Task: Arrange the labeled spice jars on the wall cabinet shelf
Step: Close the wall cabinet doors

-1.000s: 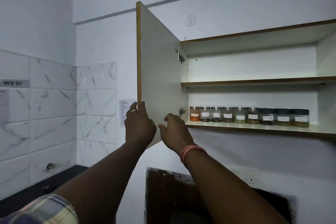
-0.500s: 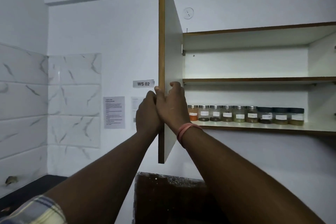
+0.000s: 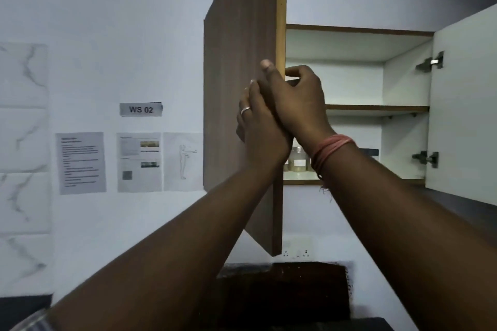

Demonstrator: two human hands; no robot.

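Gripping the left cabinet door (image 3: pixel 239 88) edge, both hands overlap: right hand (image 3: pixel 298 105) curled around it, left hand (image 3: pixel 258 129) flat; spice jars (image 3: pixel 297 162) at five o'clock, probably light, smooth, breakable, best grasped around the body

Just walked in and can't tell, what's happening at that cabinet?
A person has both hands on the left cabinet door: the right hand curls around its front edge, the left hand lies against its wood-grain outer face. The right door stands open. A few spice jars show on the bottom shelf behind the arms; nobody is touching them.
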